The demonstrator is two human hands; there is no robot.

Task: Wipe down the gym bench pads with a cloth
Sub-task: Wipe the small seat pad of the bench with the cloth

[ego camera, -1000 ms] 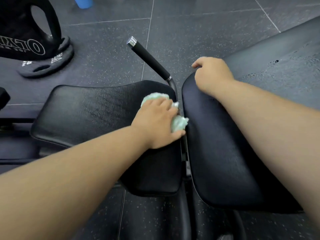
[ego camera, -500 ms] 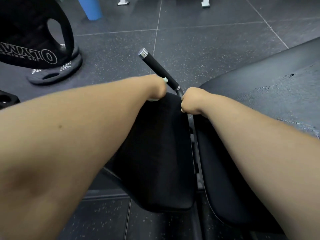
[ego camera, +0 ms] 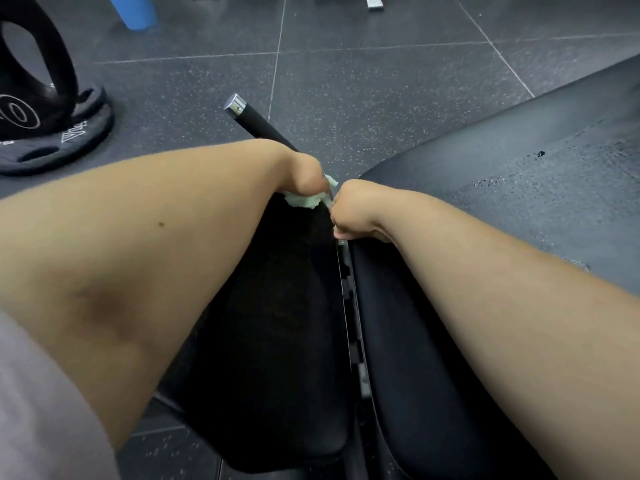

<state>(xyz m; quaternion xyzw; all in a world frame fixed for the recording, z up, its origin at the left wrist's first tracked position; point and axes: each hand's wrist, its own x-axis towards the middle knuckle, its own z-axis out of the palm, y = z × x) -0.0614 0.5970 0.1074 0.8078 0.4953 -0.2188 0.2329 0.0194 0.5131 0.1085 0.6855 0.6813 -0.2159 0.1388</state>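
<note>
A black gym bench fills the lower frame, with a small seat pad [ego camera: 277, 341] on the left and a long back pad [ego camera: 467, 271] on the right. My left hand [ego camera: 301, 174] is bent over the far edge of the seat pad, closed on a pale green cloth [ego camera: 306, 199] that peeks out beneath it. My right hand [ego camera: 353, 209] is curled over the near-left corner of the back pad, next to the gap between the pads. Its fingers are hidden under the edge. Wet streaks show on the back pad's far surface.
A black handle with a chrome cap [ego camera: 252, 123] sticks up behind the seat pad. Black weight plates [ego camera: 41, 116] lie on the speckled dark floor at the left. A blue object [ego camera: 133, 10] stands at the top left. A metal frame [ego camera: 351, 323] runs between the pads.
My left hand has gone from the seat pad's top to its far edge with the cloth. My right hand slid from the back pad's far corner to the gap. The view has moved closer.
</note>
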